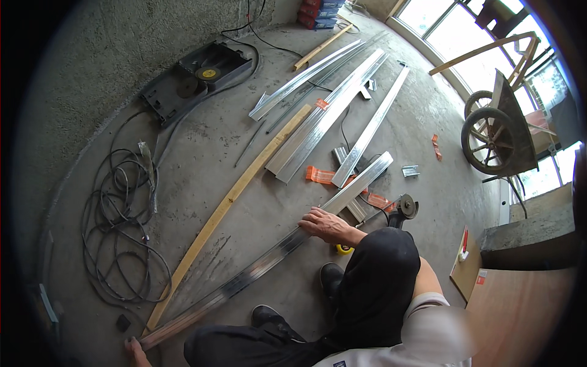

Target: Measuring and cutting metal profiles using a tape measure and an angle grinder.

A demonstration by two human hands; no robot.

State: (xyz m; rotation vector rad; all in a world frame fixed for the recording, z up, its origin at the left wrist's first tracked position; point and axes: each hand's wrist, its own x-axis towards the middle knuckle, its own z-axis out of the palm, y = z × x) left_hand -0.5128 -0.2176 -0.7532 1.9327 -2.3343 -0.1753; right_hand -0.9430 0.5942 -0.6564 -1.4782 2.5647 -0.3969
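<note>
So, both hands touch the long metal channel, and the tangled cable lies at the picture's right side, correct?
No: the head view shows the tangled cable at the left side. The left hand and right hand do touch the long metal channel.

— Where did light enter?
— Through the windows at upper right, which were overexposed to white.
— Was glare present?
— Yes, on the held channel and loose metal profiles. The left wall was dimmer.
— Which optical defects appeared?
— Black vignetting, bowed straight edges, and a blurred sleeve.
</note>
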